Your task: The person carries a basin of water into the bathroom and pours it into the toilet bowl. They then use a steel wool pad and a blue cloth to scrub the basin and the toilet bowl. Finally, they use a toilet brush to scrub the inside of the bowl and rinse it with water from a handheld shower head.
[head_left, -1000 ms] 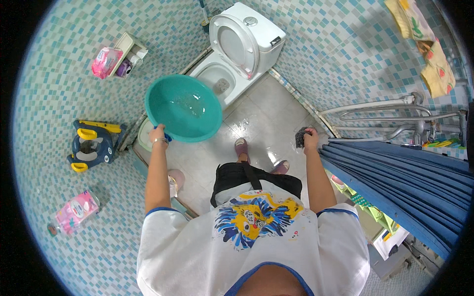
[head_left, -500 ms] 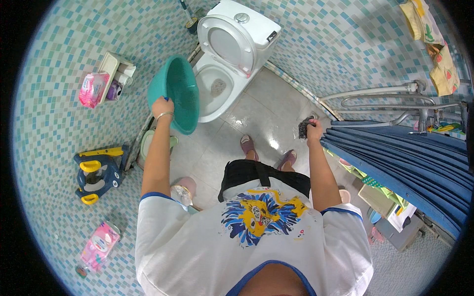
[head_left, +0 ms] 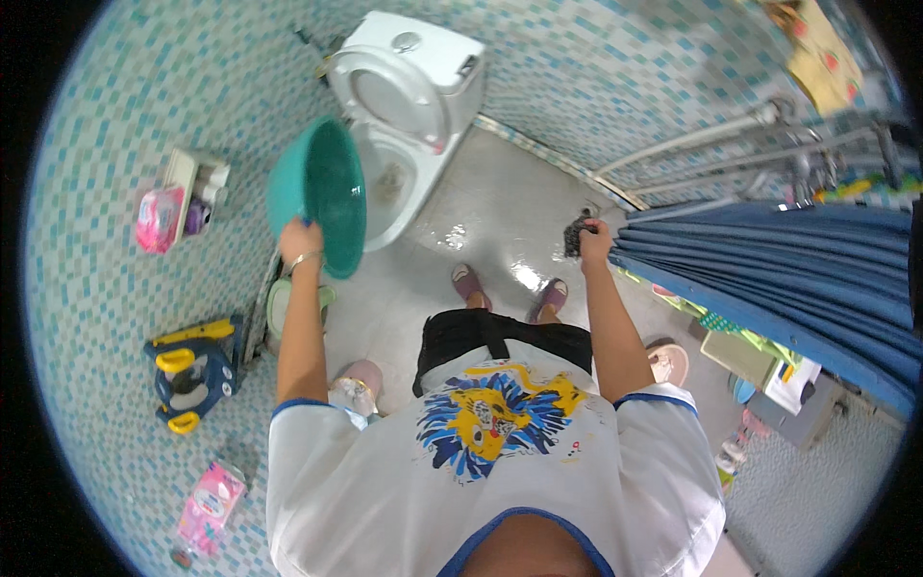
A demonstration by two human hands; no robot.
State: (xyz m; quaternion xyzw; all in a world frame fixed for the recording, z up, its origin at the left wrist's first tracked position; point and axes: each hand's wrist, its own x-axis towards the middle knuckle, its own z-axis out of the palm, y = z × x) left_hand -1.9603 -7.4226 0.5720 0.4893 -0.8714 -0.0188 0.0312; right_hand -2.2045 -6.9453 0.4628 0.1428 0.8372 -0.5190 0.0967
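Note:
My left hand [head_left: 301, 242] grips the near rim of a teal plastic basin [head_left: 336, 197]. The basin is tilted on its side, its opening facing right toward the toilet [head_left: 414, 197]. It overlaps the left edge of the bowl in this view; whether they touch I cannot tell. The toilet's lid and seat are raised, and water shows in the bowl. Out to the right, near the blue curtain, my right hand [head_left: 595, 242] is closed round a dark grey crumpled scrubber [head_left: 578, 234], perhaps a mesh or cloth one, held above the floor.
A blue folded curtain [head_left: 750, 260] hangs at right, below metal shower pipes [head_left: 711, 144]. On the left wall are a small shelf [head_left: 183, 183] and a blue-yellow child's toilet seat [head_left: 197, 375]. A pink bin [head_left: 362, 377] stands near my left arm. The grey floor [head_left: 481, 207] shines wet.
The view has shifted, so the toilet and basin appear farther left. Both hands keep their grips, and the basin stays tilted beside the bowl.

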